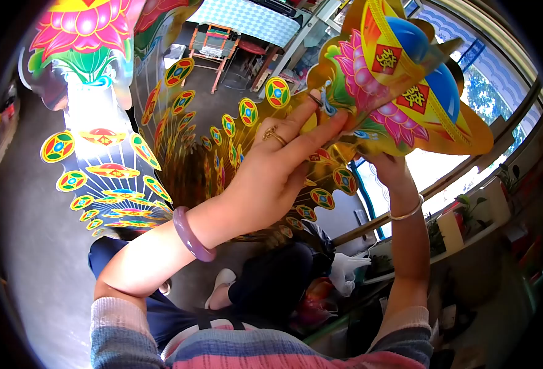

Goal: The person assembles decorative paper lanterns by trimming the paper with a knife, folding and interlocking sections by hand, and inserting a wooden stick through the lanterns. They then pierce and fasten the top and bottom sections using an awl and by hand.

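Observation:
A gold card ornament with pink lotus petals, blue domes and red squares is raised at the upper right. My left hand, with a ring and a purple bangle on that arm, lies against its lower left edge; two fingers are stretched out and apart, the others bent, the thumb hidden. From below, my right hand reaches behind the ornament's lower edge, its fingers out of sight. Layered gold card strips with round coin shapes hang below and left of my left hand.
A similar lotus ornament with coin-shaped pieces hangs at the left. Behind are a folding chair and a table with a checked cloth. Potted plants line a ledge by the window at right. A white plastic bag is near my legs.

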